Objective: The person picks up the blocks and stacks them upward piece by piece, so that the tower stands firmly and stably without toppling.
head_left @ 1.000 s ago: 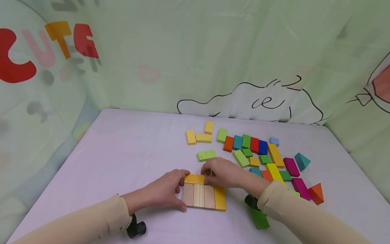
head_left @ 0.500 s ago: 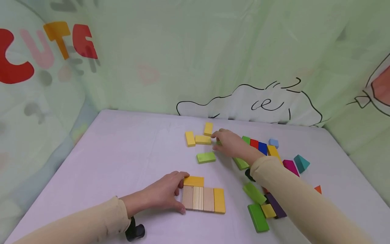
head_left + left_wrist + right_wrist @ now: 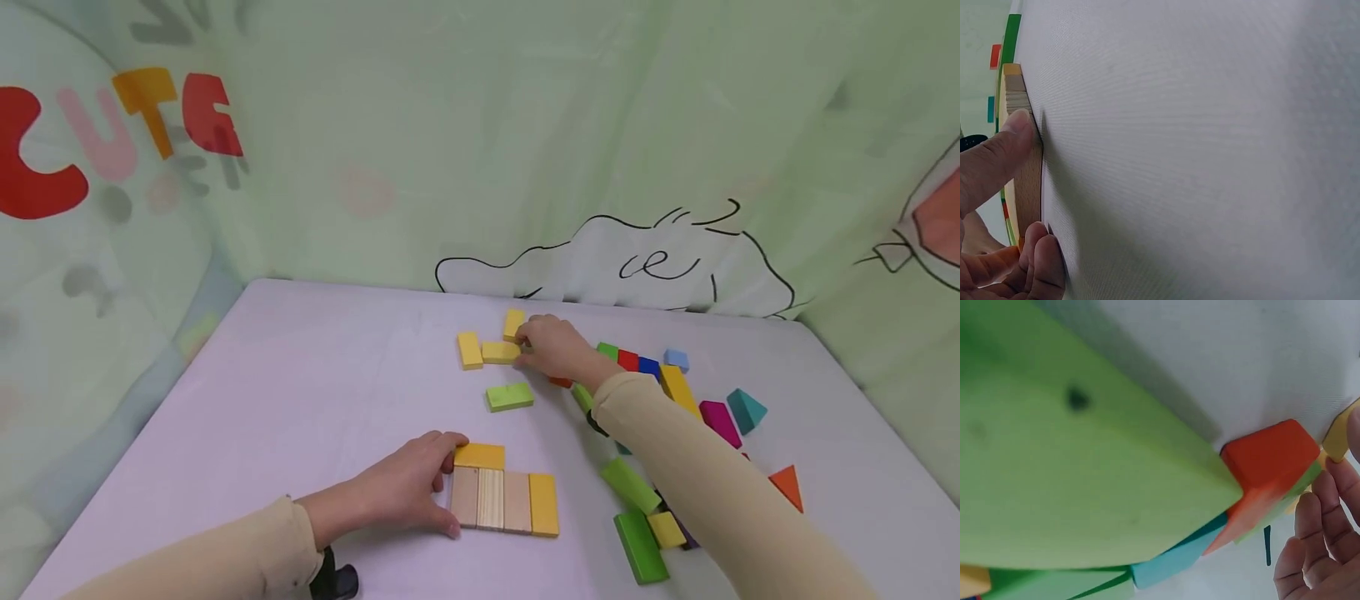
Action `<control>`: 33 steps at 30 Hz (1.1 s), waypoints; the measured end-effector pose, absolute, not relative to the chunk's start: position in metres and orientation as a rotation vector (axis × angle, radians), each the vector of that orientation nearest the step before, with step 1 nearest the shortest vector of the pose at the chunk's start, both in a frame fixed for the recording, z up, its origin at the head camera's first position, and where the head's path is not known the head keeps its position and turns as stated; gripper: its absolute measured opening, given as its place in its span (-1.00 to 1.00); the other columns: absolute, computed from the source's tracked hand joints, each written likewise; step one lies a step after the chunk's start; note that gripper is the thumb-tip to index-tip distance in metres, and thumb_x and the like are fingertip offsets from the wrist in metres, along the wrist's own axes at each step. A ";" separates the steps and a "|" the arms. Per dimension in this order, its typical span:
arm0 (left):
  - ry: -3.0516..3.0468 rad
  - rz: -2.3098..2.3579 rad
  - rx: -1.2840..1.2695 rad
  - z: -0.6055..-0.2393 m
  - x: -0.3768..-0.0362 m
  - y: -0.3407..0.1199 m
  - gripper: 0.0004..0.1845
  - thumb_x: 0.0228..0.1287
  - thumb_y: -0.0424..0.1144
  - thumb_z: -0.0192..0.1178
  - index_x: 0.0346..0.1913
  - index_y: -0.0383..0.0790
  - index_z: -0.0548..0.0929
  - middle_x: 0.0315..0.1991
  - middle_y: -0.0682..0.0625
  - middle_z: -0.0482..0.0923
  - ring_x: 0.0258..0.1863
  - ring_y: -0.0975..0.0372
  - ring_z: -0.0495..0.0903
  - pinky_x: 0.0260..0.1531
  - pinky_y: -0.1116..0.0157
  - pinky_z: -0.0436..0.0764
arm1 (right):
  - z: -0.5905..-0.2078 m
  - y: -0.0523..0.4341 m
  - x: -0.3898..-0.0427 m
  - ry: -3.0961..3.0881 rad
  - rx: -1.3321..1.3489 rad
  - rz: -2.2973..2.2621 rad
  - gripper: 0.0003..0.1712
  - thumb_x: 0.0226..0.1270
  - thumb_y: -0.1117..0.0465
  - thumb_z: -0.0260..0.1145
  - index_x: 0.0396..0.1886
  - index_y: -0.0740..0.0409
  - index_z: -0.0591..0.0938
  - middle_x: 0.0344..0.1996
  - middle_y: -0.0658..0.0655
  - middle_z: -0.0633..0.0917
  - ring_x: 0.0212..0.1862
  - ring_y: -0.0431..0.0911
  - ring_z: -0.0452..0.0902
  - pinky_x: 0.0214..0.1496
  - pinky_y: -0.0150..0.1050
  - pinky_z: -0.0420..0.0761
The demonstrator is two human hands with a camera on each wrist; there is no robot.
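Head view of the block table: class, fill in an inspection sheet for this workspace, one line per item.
Surface: pale lilac tabletop, cloth-covered.
Job's things: flat panel of three plain wooden blocks edged by yellow ones; three loose yellow rectangular blocks.
Clutter: scattered coloured wooden blocks on the right; one light green block lies apart.
Grips: left hand rests against the panel; right hand touches the loose yellow blocks.
Cables: nothing seen.
Surroundings: green printed curtain.
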State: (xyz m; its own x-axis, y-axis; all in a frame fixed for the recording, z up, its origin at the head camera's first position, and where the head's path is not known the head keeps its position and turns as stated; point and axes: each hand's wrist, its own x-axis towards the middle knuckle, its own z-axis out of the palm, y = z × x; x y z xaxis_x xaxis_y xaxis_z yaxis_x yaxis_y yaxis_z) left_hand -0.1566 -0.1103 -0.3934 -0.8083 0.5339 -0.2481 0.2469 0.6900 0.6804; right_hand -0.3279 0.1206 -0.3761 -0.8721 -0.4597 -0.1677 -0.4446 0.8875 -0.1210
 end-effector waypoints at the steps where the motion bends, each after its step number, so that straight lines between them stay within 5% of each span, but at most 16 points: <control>1: 2.468 0.908 0.603 -0.394 -0.156 -0.110 0.03 -0.13 -0.14 0.69 0.42 -0.32 0.37 -0.16 0.08 0.44 -0.32 0.35 0.43 -0.28 0.45 0.48 | -0.376 0.121 -0.327 2.863 -0.683 -0.113 -0.54 0.29 0.04 0.51 0.05 0.24 0.72 -0.11 0.14 0.71 -0.04 0.03 0.56 0.13 -0.02 0.62; 8: 2.464 0.914 0.615 -0.394 -0.154 -0.110 0.01 -0.12 -0.14 0.68 0.41 -0.33 0.37 -0.15 0.07 0.44 -0.30 0.33 0.43 -0.27 0.44 0.49 | -0.353 0.134 -0.299 2.898 -0.695 -0.136 -0.60 0.32 0.02 0.47 0.02 0.18 0.73 -0.10 0.13 0.70 -0.02 0.01 0.60 0.15 0.07 0.57; 18: 2.509 0.899 0.615 -0.388 -0.155 -0.116 0.01 -0.12 -0.15 0.68 0.40 -0.36 0.37 -0.13 0.04 0.46 -0.26 0.27 0.45 -0.26 0.39 0.49 | -0.352 0.167 -0.218 2.773 -0.869 -0.215 -0.71 0.18 0.08 0.57 -0.16 0.09 0.77 -0.26 -0.03 0.71 -0.23 -0.19 0.58 -0.14 -0.30 0.69; 33: 2.506 0.908 0.637 -0.392 -0.154 -0.110 0.01 -0.14 -0.16 0.69 0.39 -0.37 0.37 -0.14 0.05 0.45 -0.28 0.29 0.44 -0.26 0.41 0.49 | -0.369 0.165 -0.201 2.662 -0.689 -0.361 -0.70 0.17 0.06 0.58 -0.15 0.04 0.75 -0.28 -0.08 0.65 -0.23 -0.21 0.48 -0.12 -0.33 0.65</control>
State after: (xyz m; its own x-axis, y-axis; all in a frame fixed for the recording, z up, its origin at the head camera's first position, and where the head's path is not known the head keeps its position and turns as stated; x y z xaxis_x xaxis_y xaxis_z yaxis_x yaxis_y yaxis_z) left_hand -0.1537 -0.1104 -0.3916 -0.8168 0.5376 -0.2094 0.2786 0.6854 0.6728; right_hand -0.2010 0.1648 -0.3689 -0.8138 -0.5075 -0.2831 -0.4138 0.8481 -0.3308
